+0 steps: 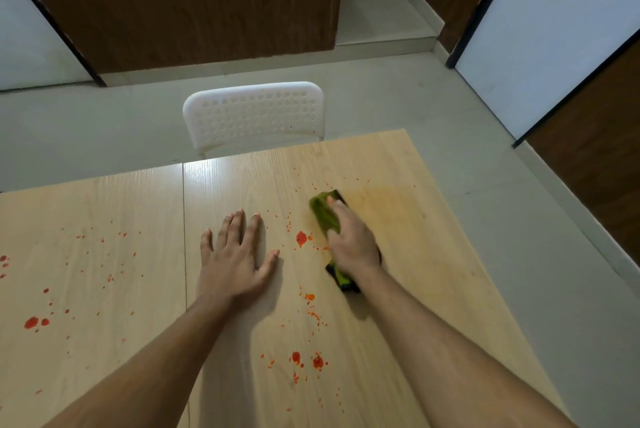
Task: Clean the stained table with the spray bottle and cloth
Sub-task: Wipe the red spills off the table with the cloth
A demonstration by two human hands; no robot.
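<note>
Under the right hand (353, 240), the fingers (337, 211) lie curled over a folded green cloth (323, 211) with a dark underside, pressing it flat against the bench (398, 220). The thumb wraps the cloth's near-left edge; one end of the cloth projects beyond the fingertips, the other shows behind the wrist. The cloth sits on the right half of the bench, right of the large red drop (301, 238) and just beside it, not touching.

Left of that drop, the left hand (232, 261) rests palm down on the bench, fingers (239, 227) straight and spread apart, thumb angled out toward the drop, holding nothing.

Around the cloth: the surface to its right shows a faint orange smear (391, 199). Small red specks lie beyond and left of the cloth.

Bench surface generally: light wood grain, two panels meeting at a seam (183, 220) running just left of the left hand. Red stains are scattered widely: a cluster (311, 360) near the bottom between the two forearms, an orange blot (309, 296) near the right forearm, larger spots (33, 322) on the left panel, and more (3, 258) at the left edge of view.

Beyond the bench's far edge stands a white perforated chair (254, 114), pushed close. The spray bottle is not in view.
</note>
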